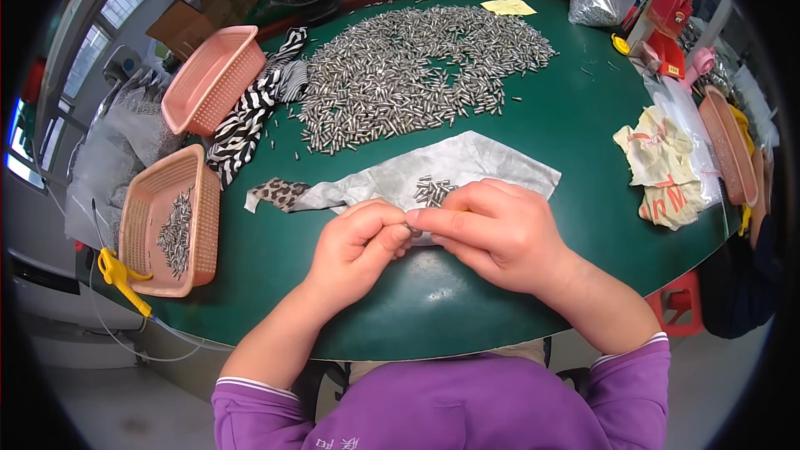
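Observation:
My left hand and my right hand meet over the near part of the table, fingertips together. Pinched between them is a small silvery metal piece, mostly hidden by the fingers; it looks like the short metal cylinders lying about. Just beyond my right fingers, a little heap of these metal cylinders rests on a grey-white cloth. A leopard-print scrap lies at the cloth's left end.
A large pile of metal cylinders covers the far middle of the green table. At left are a pink basket holding cylinders, another pink basket, zebra-striped cloth and a yellow air gun. Crumpled plastic bags lie right.

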